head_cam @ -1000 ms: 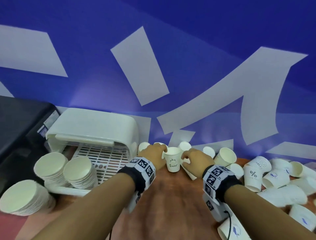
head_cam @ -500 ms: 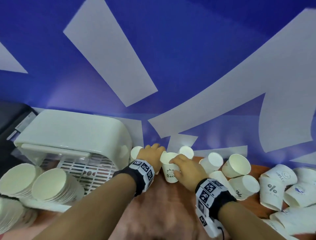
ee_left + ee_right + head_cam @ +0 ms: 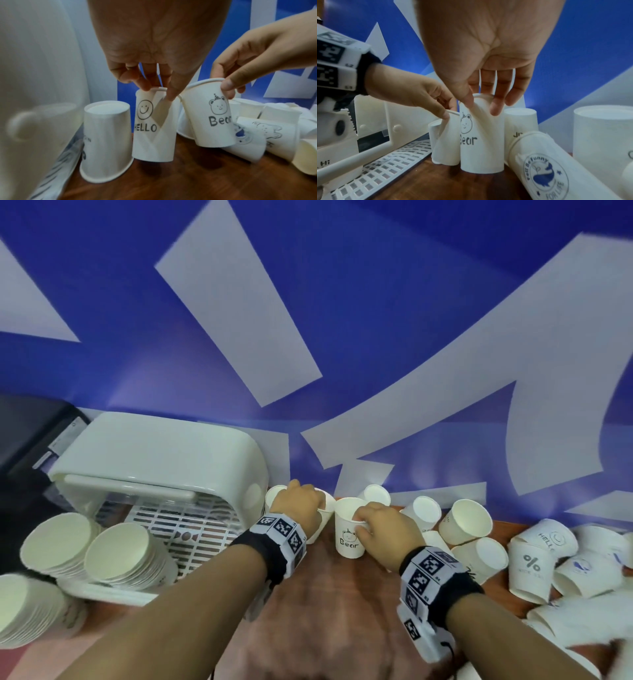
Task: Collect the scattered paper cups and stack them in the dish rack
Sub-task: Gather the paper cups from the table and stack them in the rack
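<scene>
An upright "Bear" paper cup point(image 3: 348, 537) point(image 3: 211, 117) point(image 3: 481, 143) stands on the wooden table, and my right hand point(image 3: 359, 522) point(image 3: 479, 104) point(image 3: 224, 86) pinches its rim from above. Just left of it is a "HELLO" smiley cup point(image 3: 153, 127) point(image 3: 323, 520) point(image 3: 445, 143), mouth up, whose rim my left hand point(image 3: 318, 508) point(image 3: 157, 92) point(image 3: 448, 113) pinches between thumb and fingers. The two cups almost touch. The white dish rack point(image 3: 161, 460) with its slotted floor point(image 3: 191, 529) sits to the left and holds leaning stacks of cups point(image 3: 120, 553).
An upside-down cup point(image 3: 106, 140) stands between the HELLO cup and the rack wall. Several loose cups point(image 3: 531, 566) lie scattered to the right, one whale-print cup point(image 3: 546, 174) on its side close to my right hand. A blue and white wall point(image 3: 342, 337) runs right behind.
My right hand has slid left onto the Bear cup and now pinches its rim. My left hand has left the Bear cup's side and taken the rim of the cup beside it.
</scene>
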